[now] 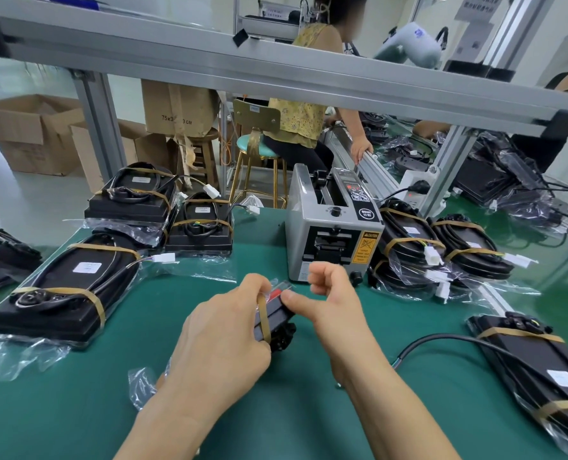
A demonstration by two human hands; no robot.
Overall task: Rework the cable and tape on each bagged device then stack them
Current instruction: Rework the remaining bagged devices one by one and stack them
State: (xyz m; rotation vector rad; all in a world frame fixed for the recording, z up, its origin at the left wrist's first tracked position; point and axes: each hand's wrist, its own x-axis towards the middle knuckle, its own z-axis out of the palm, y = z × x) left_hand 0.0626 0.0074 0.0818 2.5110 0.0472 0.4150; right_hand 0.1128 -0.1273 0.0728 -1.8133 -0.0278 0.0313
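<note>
head view, the only one i've got: i'm holding a bagged device (273, 318) up on its edge over the green counter (209, 410), right in the middle in front of me. my left hand (222, 340) is wrapped round it, fingers curled over the top edge right where a strip of tan tape (263, 318) crosses it. my right hand (329, 303) has the thumb pressed on the far end by a red patch under the plastic, the other fingers curled loosely above and not gripping anything that i can see.

my guess is i'm dealing with that tape strip. to do it well i'd keep the left hand clamped so the thing doesn't twist, work the tape with the right thumb and forefinger, and pull along the strip instead of up so the bag doesn't tear. the cable isn't really visible on this one, so can't say how it sits.

other units sit stacked at the left (131, 197) and at the right (441, 247), all strapped with the same tape. one more lies at the right edge with a loose black cable (441, 341) curling out, probably next.

writing: the tape dispenser (334, 227) has a yellow "caution" sticker, the small print too tiny to read. a cardboard box (176, 107) behind says "75x3", then something hidden, then "cm". white labels on the devices are unreadable.
</note>
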